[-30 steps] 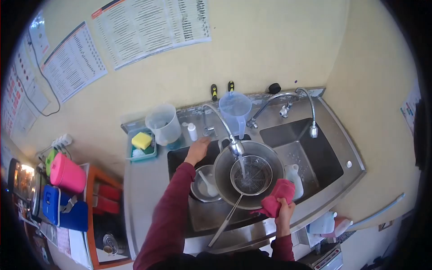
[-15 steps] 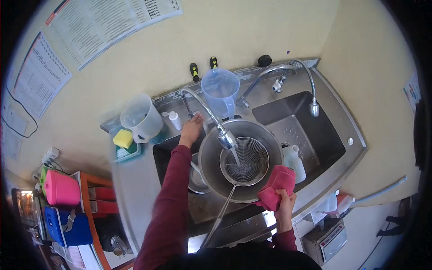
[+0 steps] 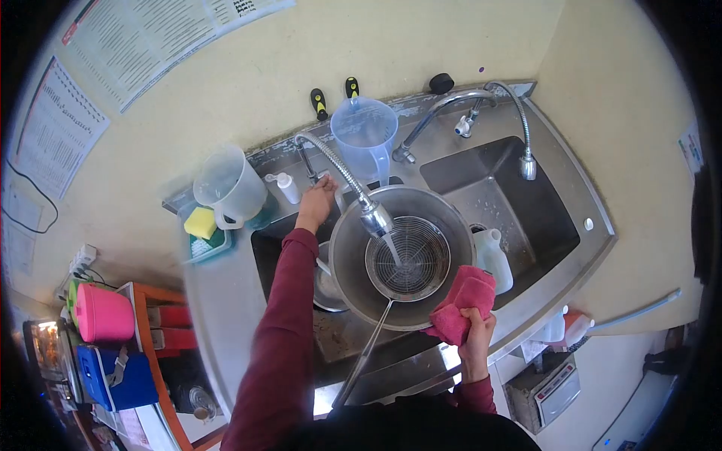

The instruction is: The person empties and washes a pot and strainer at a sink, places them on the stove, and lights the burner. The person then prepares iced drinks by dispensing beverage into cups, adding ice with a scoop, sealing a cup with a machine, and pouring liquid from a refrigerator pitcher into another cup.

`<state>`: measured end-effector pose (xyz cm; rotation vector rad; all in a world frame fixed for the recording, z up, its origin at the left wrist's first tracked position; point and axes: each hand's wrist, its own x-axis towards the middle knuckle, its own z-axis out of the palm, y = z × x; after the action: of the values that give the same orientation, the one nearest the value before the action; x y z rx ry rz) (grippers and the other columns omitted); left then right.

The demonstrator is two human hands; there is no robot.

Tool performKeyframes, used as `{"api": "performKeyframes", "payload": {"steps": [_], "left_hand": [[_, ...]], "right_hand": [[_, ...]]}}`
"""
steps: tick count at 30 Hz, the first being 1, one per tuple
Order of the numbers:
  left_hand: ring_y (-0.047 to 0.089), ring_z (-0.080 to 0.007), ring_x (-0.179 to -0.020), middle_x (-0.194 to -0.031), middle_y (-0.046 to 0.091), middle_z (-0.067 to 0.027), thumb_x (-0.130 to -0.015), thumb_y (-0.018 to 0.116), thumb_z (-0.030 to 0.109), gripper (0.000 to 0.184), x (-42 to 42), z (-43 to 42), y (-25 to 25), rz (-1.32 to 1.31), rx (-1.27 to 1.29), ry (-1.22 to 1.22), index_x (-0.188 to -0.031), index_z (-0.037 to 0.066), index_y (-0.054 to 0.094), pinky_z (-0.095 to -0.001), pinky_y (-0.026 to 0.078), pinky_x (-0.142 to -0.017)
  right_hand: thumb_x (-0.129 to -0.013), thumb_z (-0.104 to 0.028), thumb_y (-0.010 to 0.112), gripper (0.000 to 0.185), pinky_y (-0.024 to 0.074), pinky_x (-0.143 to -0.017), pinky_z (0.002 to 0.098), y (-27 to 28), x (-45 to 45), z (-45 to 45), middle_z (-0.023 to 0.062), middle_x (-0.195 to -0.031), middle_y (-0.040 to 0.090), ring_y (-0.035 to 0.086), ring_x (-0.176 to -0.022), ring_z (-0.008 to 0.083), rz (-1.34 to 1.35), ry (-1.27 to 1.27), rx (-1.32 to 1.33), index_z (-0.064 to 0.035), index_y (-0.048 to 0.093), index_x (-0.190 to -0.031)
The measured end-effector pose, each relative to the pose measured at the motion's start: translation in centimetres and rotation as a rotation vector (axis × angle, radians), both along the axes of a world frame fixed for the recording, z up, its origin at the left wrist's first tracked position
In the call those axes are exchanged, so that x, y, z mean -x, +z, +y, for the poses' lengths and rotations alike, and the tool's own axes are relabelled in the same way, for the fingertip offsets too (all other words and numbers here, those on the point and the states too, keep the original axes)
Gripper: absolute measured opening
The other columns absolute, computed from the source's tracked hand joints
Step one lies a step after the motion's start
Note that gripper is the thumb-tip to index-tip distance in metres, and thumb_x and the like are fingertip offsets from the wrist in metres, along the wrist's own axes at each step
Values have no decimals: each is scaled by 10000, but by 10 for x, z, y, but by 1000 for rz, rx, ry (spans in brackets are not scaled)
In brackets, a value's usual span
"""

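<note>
My left hand reaches to the base of the left flexible faucet, its fingers closed around the tap handle, which they mostly hide. Water runs from the faucet's spray head into a round wire strainer. This strainer sits inside a large metal pot, and its long handle leans over the near rim towards me. My right hand grips a bunched pink-red cloth against the pot's right front rim. A smaller metal pan lies partly hidden on the pot's left.
A clear measuring jug, another plastic jug and a white bottle stand along the back. A yellow sponge rests in a tray at left. A white jug stands by the right basin, below a second faucet.
The whole view has shifted slightly. My left hand stays at the tap and my right hand keeps hold of the cloth at the rim. Water is running in both frames.
</note>
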<state>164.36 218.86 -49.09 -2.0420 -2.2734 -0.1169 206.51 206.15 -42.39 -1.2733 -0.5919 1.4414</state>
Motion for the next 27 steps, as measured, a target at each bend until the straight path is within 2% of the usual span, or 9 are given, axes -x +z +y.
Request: {"api": "performKeyframes", "payload": {"steps": [3,6,13,19,27], "left_hand": [[446,-206,-1288,-1374,504,-42,-975,381,229,353,-3,3,0,-72,38,91,-1254,120,567,-422,457,-930],[413,-186,-1315,-1380,499,-37,-976,381,231,353,-1,-1,6,-19,75,34,-1269,142,558,-421,452,-929],[432,-194,-1301,-1391,489,-38,-974,382,233,365,-3,-1,11,-30,106,52,-1296,155,534,-419,452,-925],[425,-191,-1308,-1397,482,-40,-971,379,225,357,-4,-1,12,-32,105,60,-1280,159,545,-422,450,-933],[401,-181,-1328,-1404,477,-12,-960,395,198,354,10,5,-11,34,107,-4,-1278,183,549,-409,451,-936]], "right_hand": [[-710,16,609,143,476,-643,280,0,0,-2,52,-804,604,585,-692,154,2,-19,9,19,596,-853],[-707,17,608,142,475,-635,281,-1,0,-2,52,-801,602,585,-692,153,10,-20,4,15,596,-849],[-707,16,612,150,483,-631,289,0,1,-5,58,-788,592,585,-689,160,13,-36,30,5,581,-854],[-695,25,629,250,495,-666,305,-6,-2,-6,84,-846,580,587,-740,180,-13,-74,65,26,517,-919],[-690,13,647,326,495,-703,314,-8,-5,-7,96,-893,566,580,-790,189,-21,-49,94,30,474,-965]]}}
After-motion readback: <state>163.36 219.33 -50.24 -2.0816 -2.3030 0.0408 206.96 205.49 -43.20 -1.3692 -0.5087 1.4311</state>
